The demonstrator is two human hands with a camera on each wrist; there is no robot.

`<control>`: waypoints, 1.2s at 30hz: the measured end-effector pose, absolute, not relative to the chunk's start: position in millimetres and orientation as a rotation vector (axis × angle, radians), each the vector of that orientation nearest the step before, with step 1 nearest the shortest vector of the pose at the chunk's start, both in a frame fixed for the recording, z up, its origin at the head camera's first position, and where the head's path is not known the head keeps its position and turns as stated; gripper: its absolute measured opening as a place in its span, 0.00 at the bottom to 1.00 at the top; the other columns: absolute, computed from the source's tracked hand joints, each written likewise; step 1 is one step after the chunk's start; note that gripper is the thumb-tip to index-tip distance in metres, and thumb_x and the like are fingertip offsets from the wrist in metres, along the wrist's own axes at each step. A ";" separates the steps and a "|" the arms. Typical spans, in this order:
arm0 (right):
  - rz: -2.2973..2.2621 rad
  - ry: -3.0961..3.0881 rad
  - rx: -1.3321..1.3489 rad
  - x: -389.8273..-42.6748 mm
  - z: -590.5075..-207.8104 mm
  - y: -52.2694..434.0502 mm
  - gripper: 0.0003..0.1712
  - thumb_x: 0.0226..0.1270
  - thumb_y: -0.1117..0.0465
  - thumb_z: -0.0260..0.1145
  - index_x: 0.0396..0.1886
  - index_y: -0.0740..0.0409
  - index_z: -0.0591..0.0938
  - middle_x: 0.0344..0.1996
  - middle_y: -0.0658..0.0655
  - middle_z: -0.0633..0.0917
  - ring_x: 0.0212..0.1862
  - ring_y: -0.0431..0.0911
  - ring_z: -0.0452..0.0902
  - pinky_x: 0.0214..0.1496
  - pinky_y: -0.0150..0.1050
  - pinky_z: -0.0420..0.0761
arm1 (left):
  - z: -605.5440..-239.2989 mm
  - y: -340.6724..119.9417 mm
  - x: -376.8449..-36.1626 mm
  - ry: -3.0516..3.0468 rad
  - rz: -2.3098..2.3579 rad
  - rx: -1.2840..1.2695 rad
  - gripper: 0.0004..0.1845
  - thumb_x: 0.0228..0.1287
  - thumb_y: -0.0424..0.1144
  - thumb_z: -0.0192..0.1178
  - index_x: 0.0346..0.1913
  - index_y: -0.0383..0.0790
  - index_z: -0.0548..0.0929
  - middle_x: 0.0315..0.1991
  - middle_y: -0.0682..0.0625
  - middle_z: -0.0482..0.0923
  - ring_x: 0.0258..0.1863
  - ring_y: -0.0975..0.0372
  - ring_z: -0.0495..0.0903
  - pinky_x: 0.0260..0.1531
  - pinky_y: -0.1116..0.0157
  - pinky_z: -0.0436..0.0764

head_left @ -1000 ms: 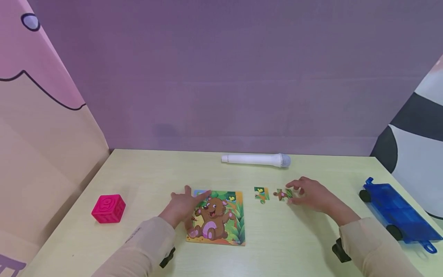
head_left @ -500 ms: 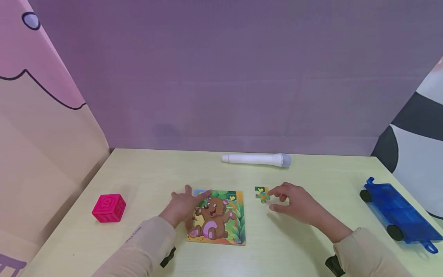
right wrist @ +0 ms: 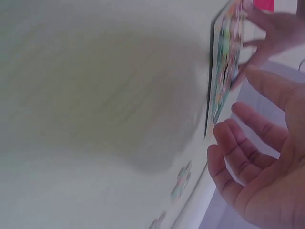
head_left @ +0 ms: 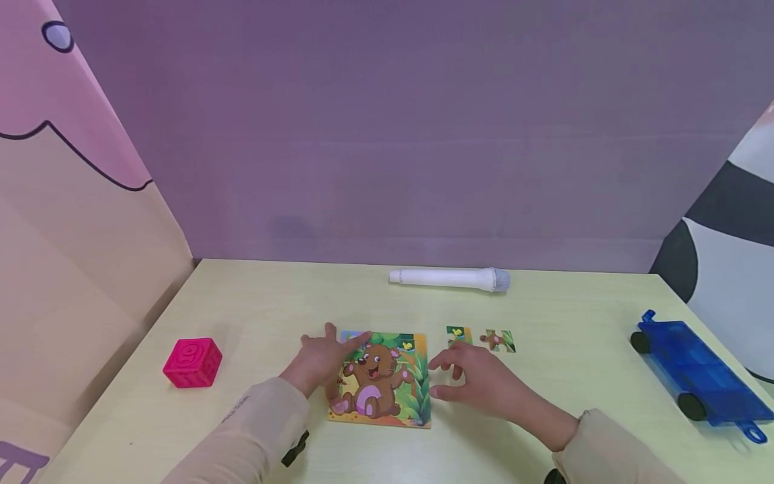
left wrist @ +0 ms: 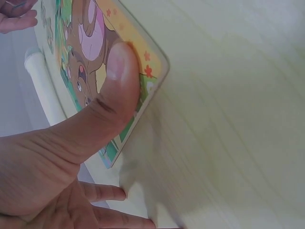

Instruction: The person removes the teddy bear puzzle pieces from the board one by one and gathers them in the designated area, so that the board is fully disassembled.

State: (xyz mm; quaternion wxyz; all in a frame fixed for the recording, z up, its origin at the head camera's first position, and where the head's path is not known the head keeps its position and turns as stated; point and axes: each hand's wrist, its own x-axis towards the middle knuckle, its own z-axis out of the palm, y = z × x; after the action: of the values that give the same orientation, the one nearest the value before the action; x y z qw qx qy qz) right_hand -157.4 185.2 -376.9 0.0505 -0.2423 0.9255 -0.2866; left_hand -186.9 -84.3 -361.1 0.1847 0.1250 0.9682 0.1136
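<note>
A square bear puzzle board (head_left: pixel 377 380) lies flat on the pale table (head_left: pixel 254 302). My left hand (head_left: pixel 323 356) rests on its left edge; in the left wrist view its thumb (left wrist: pixel 116 81) presses on the board's orange border (left wrist: pixel 147 62), with the fingers straight. My right hand (head_left: pixel 450 378) hovers open just right of the board, its fingertips (right wrist: pixel 224 143) close to the board's edge (right wrist: pixel 224 71) and holding nothing. Two loose puzzle pieces (head_left: pixel 457 334) (head_left: pixel 499 340) lie on the table beyond the right hand.
A white toy microphone (head_left: pixel 450 278) lies at the back of the table. A pink cube (head_left: pixel 192 363) sits at the left and a blue toy car (head_left: pixel 695 376) at the right edge. Purple and patterned panels wall in the table.
My right hand left the loose pieces and moved left to the board's right edge. The left hand and the board have stayed put.
</note>
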 end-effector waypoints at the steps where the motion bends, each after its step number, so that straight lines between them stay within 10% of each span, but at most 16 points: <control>1: -0.872 2.812 -0.738 -156.2 -377.0 181.8 0.17 0.59 0.53 0.78 0.45 0.54 0.87 0.39 0.48 0.80 0.36 0.41 0.76 0.33 0.34 0.75 | -361.5 -83.9 -187.5 2.730 0.311 0.353 0.59 0.40 0.24 0.81 0.78 0.57 0.65 0.76 0.25 0.49 0.66 0.19 0.55 0.34 0.51 0.87; 36: -0.686 2.854 -0.642 -140.5 -386.7 144.1 0.26 0.46 0.53 0.86 0.37 0.51 0.78 0.36 0.46 0.71 0.34 0.43 0.68 0.35 0.40 0.73 | -361.4 -84.0 -185.7 2.726 0.388 0.339 0.57 0.42 0.21 0.78 0.77 0.58 0.66 0.76 0.24 0.48 0.67 0.19 0.52 0.32 0.52 0.86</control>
State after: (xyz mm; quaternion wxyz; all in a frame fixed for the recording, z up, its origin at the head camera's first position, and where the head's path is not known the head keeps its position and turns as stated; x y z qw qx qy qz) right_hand -140.5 144.1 -386.7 0.0683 -0.2131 0.9476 -0.2278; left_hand -185.7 -84.0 -361.4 0.1825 0.1202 0.9661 0.1376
